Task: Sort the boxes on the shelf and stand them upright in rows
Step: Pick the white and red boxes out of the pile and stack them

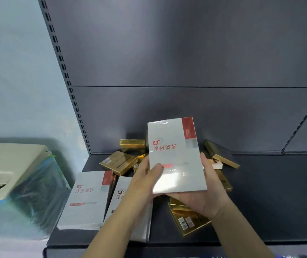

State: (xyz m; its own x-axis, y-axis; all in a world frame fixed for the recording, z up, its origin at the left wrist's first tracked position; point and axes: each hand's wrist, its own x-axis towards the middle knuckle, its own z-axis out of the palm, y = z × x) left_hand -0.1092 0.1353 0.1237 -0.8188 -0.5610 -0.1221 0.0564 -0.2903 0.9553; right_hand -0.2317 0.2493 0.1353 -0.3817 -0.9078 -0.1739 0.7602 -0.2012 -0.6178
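- Hands of ours meet on one white box (175, 155), held upright above the dark shelf (270, 192), its printed face toward us
- Our left hand (145, 181) grips the box's left edge, thumb pressed across the front near the lower left
- Our right hand (203, 194) cups the box from below and from the right, palm under the bottom edge, fingers (205, 162) up along the right side
- Two more white boxes lie flat on the shelf to the lower left: one (87, 200) at the shelf's left edge, the other (119, 198) just beside it and partly hidden under our left forearm
- Gold boxes (120, 162) lie in a loose heap behind and beneath the held box, some flat, some tilted
- One gold box (188, 220) lies directly under our right wrist
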